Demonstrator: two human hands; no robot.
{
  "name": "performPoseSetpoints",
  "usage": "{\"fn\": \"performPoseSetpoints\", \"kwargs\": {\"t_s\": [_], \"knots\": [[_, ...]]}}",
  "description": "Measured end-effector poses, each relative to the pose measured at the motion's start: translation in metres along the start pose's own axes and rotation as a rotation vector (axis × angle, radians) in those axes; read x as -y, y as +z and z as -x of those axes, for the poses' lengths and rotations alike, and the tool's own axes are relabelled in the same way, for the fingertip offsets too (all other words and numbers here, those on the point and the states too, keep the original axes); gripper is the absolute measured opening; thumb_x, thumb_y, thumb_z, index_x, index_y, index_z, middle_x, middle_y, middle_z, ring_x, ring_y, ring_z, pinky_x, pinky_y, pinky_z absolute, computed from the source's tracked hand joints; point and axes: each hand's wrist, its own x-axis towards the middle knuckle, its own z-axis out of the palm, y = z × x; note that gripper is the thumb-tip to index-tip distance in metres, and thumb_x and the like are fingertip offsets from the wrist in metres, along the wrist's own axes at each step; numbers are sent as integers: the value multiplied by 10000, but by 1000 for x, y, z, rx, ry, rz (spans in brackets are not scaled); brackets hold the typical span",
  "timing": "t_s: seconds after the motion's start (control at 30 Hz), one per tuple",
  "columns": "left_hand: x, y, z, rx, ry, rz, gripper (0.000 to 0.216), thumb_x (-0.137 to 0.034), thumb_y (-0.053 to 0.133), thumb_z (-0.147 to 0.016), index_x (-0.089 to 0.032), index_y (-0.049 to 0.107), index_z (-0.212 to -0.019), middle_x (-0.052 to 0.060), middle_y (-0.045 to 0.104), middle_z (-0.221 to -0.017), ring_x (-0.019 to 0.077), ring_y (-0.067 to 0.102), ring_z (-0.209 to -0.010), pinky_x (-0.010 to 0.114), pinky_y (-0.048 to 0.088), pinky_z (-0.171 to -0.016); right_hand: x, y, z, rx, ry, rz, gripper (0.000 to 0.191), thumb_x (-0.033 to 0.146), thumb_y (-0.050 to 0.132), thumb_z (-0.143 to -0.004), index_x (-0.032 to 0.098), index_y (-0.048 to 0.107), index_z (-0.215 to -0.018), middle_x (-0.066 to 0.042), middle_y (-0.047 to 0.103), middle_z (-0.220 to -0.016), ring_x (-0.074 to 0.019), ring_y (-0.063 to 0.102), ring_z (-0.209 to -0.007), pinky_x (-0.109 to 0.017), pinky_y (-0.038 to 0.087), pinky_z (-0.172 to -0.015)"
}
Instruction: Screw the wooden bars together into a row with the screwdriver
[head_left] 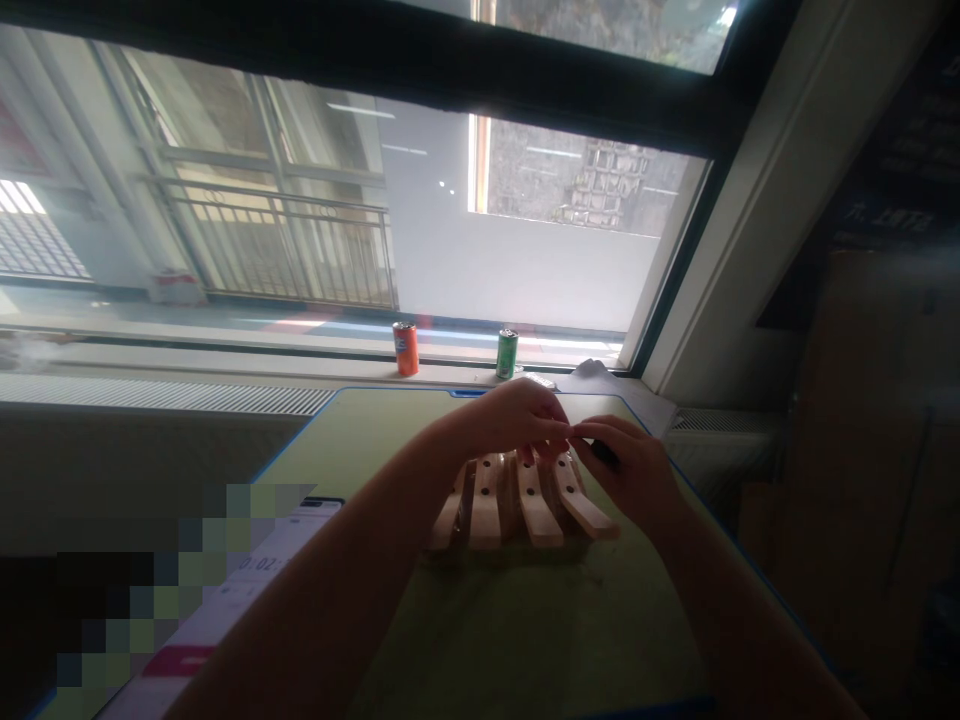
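Note:
My left hand (525, 415) reaches over the far part of the table, its fingers pinched together. What it holds, if anything, is too small to make out. My right hand (634, 465) meets it fingertip to fingertip, its fingers closed around a small black object (604, 453) that is mostly hidden. Under and just in front of the hands lie several pale wooden strips (485, 515) with dark round holes, fanned side by side toward me. Something shiny and clear seems to lie around their far ends, which my hands partly cover.
The pale green table (525, 630) has a blue edge. A phone (247, 570) with a timer on its screen lies at the left, partly behind my left forearm. An orange can (406, 350) and a green can (507, 354) stand on the windowsill, near crumpled paper (596, 382).

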Motion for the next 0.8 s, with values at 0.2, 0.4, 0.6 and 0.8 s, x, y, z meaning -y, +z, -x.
{"fn": "performPoseSetpoints", "kwargs": {"t_s": [0.2, 0.4, 0.6, 0.8], "knots": [[-8, -3, 6, 80, 62, 107, 299, -351, 603, -742, -123, 624, -934, 93, 668, -900, 157, 643, -760, 234, 508, -593, 2, 5, 1, -152, 13, -25, 148, 210, 590, -772, 236, 648, -906, -51, 570, -932, -157, 570, -828, -295, 478, -727], [-4, -8, 6, 76, -72, 101, 317, -378, 616, -722, -102, 627, -877, 107, 674, -852, 143, 638, -667, 212, 479, -521, 5, 10, -1, -139, 75, -55, 126, 244, 600, -763, 225, 648, -878, -51, 583, -875, -164, 567, -806, -299, 481, -704], [-3, -6, 7, 47, -158, 14, 316, -395, 648, -671, -120, 643, -825, 71, 681, -783, 122, 616, -580, 195, 429, -470, 2, 8, 2, -68, 16, -18, 183, 273, 603, -755, 235, 636, -931, -56, 624, -891, -174, 586, -816, -310, 484, -738], [-1, -1, 2, 69, -79, -29, 309, -404, 614, -698, -118, 649, -810, 55, 669, -749, 104, 592, -573, 206, 433, -518, 0, 9, 3, 44, 30, -32, 201, 294, 577, -781, 243, 636, -966, -44, 670, -943, -176, 609, -852, -301, 479, -772]]}}
